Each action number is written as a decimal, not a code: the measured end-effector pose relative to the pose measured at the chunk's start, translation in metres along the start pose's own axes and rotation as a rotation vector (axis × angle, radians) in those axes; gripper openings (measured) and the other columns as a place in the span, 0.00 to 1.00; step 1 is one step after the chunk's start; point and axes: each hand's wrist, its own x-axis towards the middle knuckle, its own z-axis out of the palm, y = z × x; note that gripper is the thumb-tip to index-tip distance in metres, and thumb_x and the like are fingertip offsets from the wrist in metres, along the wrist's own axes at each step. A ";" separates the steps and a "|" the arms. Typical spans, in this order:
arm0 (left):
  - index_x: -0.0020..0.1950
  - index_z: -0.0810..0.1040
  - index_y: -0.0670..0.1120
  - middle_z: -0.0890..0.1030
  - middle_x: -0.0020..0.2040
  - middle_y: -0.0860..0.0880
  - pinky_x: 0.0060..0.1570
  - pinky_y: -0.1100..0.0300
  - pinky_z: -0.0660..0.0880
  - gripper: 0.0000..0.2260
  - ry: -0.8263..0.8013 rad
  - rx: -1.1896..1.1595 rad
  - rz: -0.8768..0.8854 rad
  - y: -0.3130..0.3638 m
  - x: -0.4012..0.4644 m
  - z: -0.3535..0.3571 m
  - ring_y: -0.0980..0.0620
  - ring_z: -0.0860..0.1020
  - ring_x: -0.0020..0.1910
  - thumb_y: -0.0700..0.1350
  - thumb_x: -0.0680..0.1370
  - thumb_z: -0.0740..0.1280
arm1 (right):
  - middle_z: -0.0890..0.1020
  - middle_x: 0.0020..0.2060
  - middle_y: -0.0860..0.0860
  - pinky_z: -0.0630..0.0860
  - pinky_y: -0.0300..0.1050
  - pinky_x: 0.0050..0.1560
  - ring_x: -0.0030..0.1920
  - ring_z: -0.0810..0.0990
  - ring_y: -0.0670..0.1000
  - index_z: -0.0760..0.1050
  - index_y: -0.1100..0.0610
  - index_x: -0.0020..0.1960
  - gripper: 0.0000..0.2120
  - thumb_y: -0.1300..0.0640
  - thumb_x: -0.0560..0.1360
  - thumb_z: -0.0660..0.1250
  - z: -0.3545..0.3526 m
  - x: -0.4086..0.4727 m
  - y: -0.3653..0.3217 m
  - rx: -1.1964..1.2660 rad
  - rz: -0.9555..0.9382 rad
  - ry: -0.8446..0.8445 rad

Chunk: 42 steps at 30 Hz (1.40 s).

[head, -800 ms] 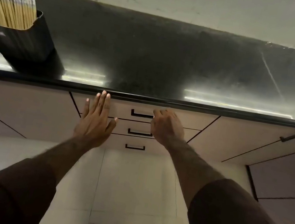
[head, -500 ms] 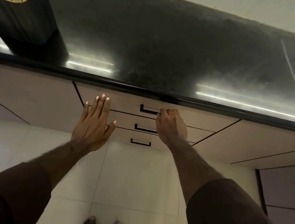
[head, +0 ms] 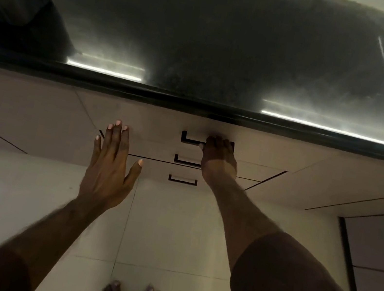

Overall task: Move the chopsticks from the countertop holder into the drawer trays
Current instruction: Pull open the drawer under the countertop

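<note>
Head view, right hand (head: 219,159) now gripping handle (head: 192,139)

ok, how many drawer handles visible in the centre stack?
3. The top handle is partly covered by the right hand gripping it; the middle handle sits below, its right end hidden by that hand; the bottom handle is fully visible.

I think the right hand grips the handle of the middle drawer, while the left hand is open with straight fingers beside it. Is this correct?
Not quite. In the head view the right hand grips the top drawer handle, not the middle drawer handle, which is untouched below it. The rest holds: the left hand is open with straight fingers.
</note>
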 end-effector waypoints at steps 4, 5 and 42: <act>0.77 0.36 0.46 0.37 0.79 0.46 0.75 0.49 0.38 0.34 0.041 -0.041 0.008 0.000 -0.012 -0.013 0.50 0.37 0.77 0.61 0.80 0.47 | 0.73 0.66 0.58 0.68 0.52 0.65 0.69 0.67 0.59 0.71 0.61 0.67 0.17 0.53 0.82 0.57 0.000 -0.030 -0.001 -0.030 -0.049 0.035; 0.78 0.37 0.46 0.37 0.79 0.46 0.75 0.50 0.38 0.34 0.047 -0.050 0.012 -0.001 -0.017 -0.016 0.49 0.38 0.78 0.61 0.80 0.47 | 0.74 0.65 0.58 0.70 0.53 0.63 0.68 0.68 0.59 0.72 0.61 0.66 0.17 0.54 0.81 0.58 -0.002 -0.036 -0.003 -0.034 -0.051 0.037; 0.78 0.42 0.42 0.43 0.79 0.43 0.75 0.44 0.44 0.34 0.000 0.020 0.080 0.056 -0.283 -0.054 0.47 0.42 0.78 0.60 0.79 0.48 | 0.80 0.58 0.56 0.78 0.52 0.55 0.59 0.79 0.57 0.78 0.55 0.61 0.13 0.52 0.79 0.65 0.017 -0.366 0.000 0.014 -0.053 -0.121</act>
